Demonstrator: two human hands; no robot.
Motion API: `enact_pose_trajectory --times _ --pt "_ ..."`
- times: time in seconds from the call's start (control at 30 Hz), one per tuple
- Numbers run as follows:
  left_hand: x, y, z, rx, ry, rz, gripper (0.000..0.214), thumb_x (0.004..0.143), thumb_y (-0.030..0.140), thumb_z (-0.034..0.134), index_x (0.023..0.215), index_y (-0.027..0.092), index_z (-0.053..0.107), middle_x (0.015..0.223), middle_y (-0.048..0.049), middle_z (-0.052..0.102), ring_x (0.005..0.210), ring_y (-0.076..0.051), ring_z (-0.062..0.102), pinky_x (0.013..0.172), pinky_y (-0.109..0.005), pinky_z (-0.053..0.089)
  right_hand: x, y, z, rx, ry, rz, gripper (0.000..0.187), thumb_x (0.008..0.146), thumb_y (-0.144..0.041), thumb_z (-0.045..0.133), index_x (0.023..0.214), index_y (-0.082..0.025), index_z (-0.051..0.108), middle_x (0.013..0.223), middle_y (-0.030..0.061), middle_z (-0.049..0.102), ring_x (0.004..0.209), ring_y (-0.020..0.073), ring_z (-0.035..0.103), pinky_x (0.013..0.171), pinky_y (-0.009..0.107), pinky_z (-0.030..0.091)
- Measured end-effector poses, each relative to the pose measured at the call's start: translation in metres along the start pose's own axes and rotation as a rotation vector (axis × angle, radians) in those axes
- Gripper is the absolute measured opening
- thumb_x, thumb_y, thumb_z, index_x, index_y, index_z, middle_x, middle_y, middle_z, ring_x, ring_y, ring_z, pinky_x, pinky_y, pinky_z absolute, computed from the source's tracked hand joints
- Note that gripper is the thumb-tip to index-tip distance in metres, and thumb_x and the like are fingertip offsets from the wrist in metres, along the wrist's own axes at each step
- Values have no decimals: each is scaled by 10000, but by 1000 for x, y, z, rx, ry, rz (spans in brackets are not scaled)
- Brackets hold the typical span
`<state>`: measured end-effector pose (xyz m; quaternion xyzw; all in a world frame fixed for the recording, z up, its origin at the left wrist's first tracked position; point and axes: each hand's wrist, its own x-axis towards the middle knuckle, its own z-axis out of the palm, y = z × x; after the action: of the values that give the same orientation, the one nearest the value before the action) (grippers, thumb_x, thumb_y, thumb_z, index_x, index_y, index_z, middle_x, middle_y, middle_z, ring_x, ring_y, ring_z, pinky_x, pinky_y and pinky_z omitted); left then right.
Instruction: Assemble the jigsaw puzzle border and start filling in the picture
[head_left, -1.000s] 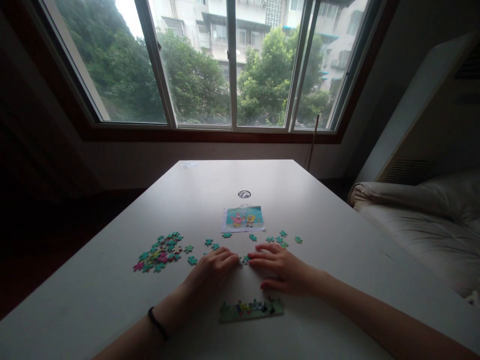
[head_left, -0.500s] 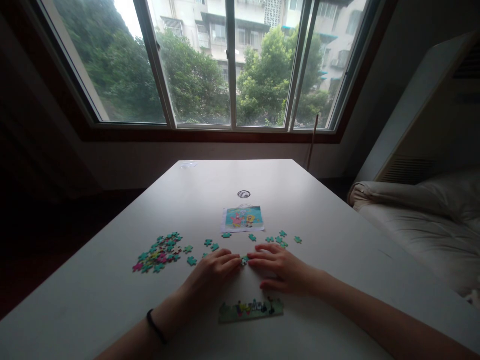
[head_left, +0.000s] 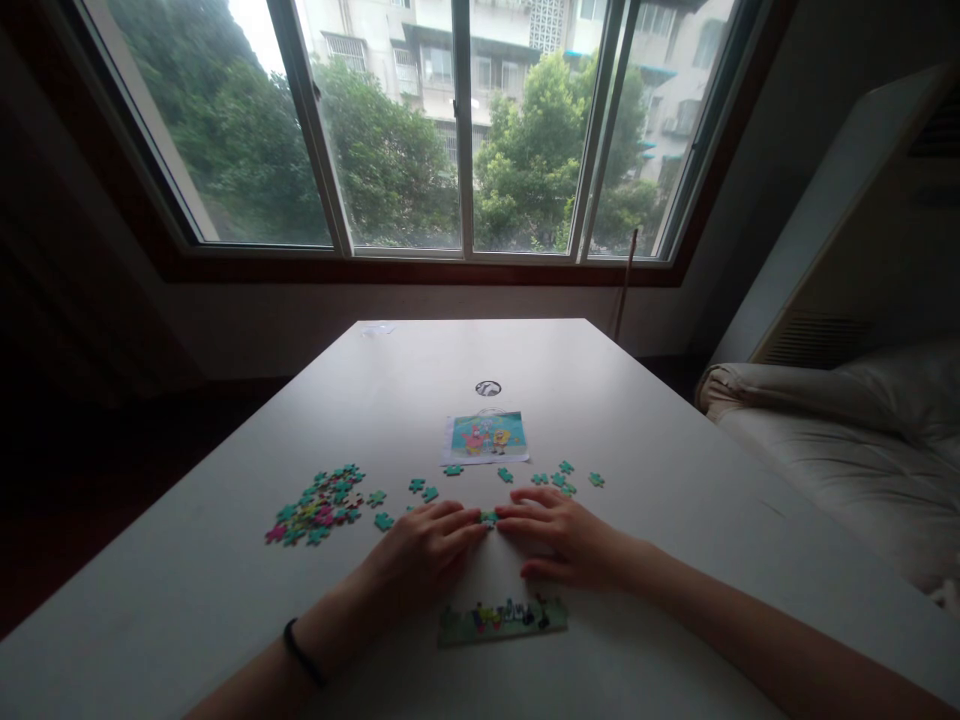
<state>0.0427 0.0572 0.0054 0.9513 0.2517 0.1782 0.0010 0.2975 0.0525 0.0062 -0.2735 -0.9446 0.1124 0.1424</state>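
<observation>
Small green puzzle pieces (head_left: 489, 520) lie on the table between my two hands. My left hand (head_left: 435, 540) comes in from the left, its fingers closed together and their tips at the pieces' left side; its thumb is mostly hidden. From the right, my right hand (head_left: 566, 535) rests with its fingers stretched out, two fingertips touching the pieces and the thumb spread apart below. Nearer to me lies a joined puzzle strip (head_left: 502, 622) with a green lower edge and dark, yellow and red parts. Beyond my hands is a reference picture (head_left: 489, 436) of cartoon figures.
A heap of loose puzzle pieces (head_left: 319, 507) sits on the left of the white table (head_left: 645, 440). Several single pieces (head_left: 559, 480) lie beyond my hands. Farther back is a round dark-rimmed mark (head_left: 488, 388). A pale sofa (head_left: 810, 430) stands at the right.
My left fingertips have shifted slightly right, closer to the pieces, and the left wrist with its black band has moved slightly left. My right hand stays almost still.
</observation>
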Motion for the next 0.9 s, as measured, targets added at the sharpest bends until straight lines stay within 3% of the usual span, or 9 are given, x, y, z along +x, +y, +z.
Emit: enact_pose_trajectory --times 0.37,0.9 --pt "3 3 -2 -77 1 7 362 844 88 409 1170 201 519 1110 -62 621 1028 -190 548 836 -349 512 0 0 0 10 9 -10 507 854 -469 460 1292 -214 442 1321 70 481 1239 251 345 1007 419 301" --pt "6 2 -5 -160 -22 -22 347 829 68 446 1114 225 564 1113 -37 624 1031 -194 528 825 -336 504 0 0 -1 2 8 -7 504 852 -471 462 1286 -215 449 1310 77 491 1233 251 351 995 418 314"
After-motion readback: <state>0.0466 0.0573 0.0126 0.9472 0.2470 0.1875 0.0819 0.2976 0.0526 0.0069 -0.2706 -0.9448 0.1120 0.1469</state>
